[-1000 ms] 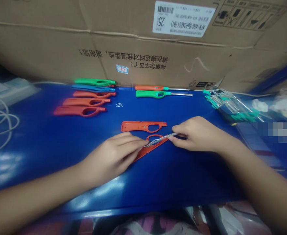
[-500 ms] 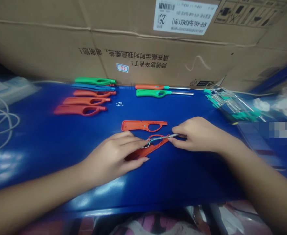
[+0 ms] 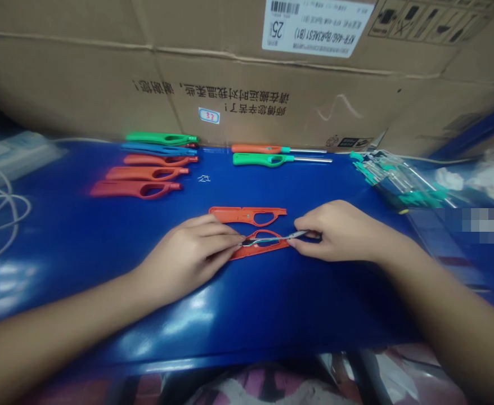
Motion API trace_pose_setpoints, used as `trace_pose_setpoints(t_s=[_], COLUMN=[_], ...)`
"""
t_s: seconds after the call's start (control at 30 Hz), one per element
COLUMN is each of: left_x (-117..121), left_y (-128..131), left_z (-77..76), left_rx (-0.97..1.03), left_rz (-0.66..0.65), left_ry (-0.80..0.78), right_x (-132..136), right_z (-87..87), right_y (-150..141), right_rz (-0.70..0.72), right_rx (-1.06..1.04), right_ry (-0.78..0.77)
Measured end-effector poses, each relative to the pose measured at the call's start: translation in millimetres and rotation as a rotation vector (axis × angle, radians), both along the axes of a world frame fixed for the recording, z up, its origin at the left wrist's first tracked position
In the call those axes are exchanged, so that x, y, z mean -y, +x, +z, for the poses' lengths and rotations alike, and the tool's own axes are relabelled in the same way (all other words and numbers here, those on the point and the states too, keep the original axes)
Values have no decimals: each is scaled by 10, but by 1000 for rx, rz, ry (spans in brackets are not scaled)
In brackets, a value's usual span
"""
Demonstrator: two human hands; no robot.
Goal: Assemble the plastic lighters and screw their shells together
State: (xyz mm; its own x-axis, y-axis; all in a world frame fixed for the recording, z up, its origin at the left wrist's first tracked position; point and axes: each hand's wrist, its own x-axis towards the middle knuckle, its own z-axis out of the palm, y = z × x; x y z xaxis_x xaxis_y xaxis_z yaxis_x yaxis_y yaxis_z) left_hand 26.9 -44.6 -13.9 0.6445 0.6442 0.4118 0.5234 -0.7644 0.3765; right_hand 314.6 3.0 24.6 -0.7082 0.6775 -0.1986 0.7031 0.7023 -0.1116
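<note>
My left hand (image 3: 194, 253) pinches the end of a small dark part (image 3: 244, 243) with thin pale-green and white wires (image 3: 264, 241). Under it lies an orange lighter shell half (image 3: 253, 251), partly hidden by my fingers. My right hand (image 3: 335, 232) closes on slim grey metal tweezers (image 3: 300, 233), their tip at the wires' right end above the shell's narrow end. The wires are stretched across the shell's trigger opening, between both hands. A second orange shell half (image 3: 247, 215) lies just behind, its inside facing up.
Several coloured lighter handles (image 3: 149, 174) lie at the back left, near tiny pale pins (image 3: 203, 179). Two lighters with metal tubes (image 3: 281, 160) lie before a cardboard box (image 3: 213, 73). Metal tubes with green ends (image 3: 399, 180) are piled at right; a white cable (image 3: 17, 225) coils at left.
My left fingers have closed more tightly on the dark part and wires, which are now straighter. The shell half beneath has turned closer to level. My right hand has barely moved.
</note>
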Motion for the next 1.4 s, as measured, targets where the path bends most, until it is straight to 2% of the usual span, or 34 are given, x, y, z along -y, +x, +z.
trace_pose_setpoints(t_s=[0.33,0.6,0.93,1.1,1.3,1.4], left_x=[24,11,12,10,0,-10], left_y=[17,12,6,9,8,8], left_z=[-16,-7,-30,-27,-39,-47], left_rx=[13,27,26,36,45,48], left_rz=[18,28,30,26,22,18], left_ry=[14,29,26,19,22,28], right_x=[16,46,24,48,106,119], right_z=[62,100,57,65,58,79], right_y=[30,33,66,63,37,41], right_rz=[33,-19,71,119,183,178], right_rx=[6,-54,-123,-116,-39,-49], right_ry=[-101,-138,-133,-84,117,120])
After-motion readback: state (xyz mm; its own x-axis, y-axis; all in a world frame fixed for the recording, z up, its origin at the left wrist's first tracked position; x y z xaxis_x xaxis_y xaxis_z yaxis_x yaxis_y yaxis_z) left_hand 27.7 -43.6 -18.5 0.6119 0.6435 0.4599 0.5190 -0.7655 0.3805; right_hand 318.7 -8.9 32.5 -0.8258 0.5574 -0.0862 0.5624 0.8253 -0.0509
